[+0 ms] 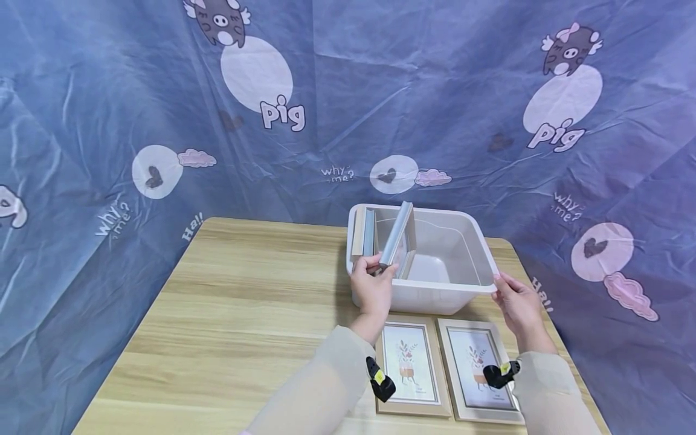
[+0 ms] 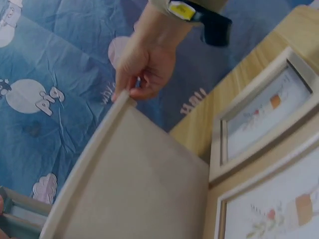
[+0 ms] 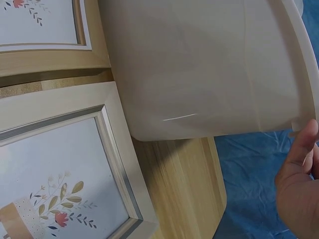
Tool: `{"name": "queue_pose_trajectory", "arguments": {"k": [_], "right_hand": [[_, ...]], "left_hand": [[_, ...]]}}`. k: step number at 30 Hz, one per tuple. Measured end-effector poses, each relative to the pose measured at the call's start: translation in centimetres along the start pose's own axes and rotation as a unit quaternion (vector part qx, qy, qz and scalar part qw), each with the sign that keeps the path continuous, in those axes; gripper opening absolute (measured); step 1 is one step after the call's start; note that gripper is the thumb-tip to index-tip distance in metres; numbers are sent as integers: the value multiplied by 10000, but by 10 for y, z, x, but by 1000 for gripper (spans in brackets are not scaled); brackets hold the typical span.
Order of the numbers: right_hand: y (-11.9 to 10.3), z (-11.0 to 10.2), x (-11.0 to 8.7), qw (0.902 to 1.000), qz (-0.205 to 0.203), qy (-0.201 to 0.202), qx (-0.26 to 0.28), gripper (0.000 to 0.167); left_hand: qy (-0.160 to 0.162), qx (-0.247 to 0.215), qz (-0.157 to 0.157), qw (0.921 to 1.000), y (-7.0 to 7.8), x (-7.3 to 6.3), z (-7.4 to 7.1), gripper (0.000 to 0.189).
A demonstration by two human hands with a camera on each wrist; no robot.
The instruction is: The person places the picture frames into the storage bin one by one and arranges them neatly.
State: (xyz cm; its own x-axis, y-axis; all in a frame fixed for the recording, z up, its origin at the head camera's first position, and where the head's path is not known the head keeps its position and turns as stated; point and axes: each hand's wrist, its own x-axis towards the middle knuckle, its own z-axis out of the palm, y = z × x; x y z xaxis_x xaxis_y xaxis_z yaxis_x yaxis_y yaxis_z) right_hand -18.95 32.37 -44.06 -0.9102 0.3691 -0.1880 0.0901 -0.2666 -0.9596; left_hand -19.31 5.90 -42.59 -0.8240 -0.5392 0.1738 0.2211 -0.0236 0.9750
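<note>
A blue picture frame [image 1: 398, 232] leans at a slant in the white plastic bin [image 1: 457, 290], its lower corner pinched by my left hand [image 1: 373, 290] over the near rim. In the left wrist view only a bit of that hand shows at the lower left edge, beside the blue frame [image 2: 25, 211]. My right hand [image 1: 516, 305] grips the bin's near right corner, thumb and fingers about the rim; the right wrist view shows this hand [image 3: 301, 186] at the rim too. Upright at the bin's left end stand a beige frame [image 1: 359, 232] and another blue frame [image 1: 370, 232].
Two picture frames with plant prints lie face up before the bin: a tan one [image 1: 443, 380] on the left and a pale one [image 1: 454, 386] on the right. The wooden table [image 1: 234, 302] extends to the left. A blue patterned cloth [image 1: 348, 109] hangs behind it.
</note>
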Motion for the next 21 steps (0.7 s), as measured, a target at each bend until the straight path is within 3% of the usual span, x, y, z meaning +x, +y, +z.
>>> {"name": "queue_pose_trajectory", "arguments": {"k": [5, 21], "right_hand": [[-1, 1, 0, 10000, 49, 28, 62, 22], [-1, 6, -1, 9993, -15, 350, -106, 19]], "left_hand": [[-97, 386, 72, 9992, -8, 3, -1, 32], [-345, 715, 534, 9954, -15, 6, -2, 29]]}}
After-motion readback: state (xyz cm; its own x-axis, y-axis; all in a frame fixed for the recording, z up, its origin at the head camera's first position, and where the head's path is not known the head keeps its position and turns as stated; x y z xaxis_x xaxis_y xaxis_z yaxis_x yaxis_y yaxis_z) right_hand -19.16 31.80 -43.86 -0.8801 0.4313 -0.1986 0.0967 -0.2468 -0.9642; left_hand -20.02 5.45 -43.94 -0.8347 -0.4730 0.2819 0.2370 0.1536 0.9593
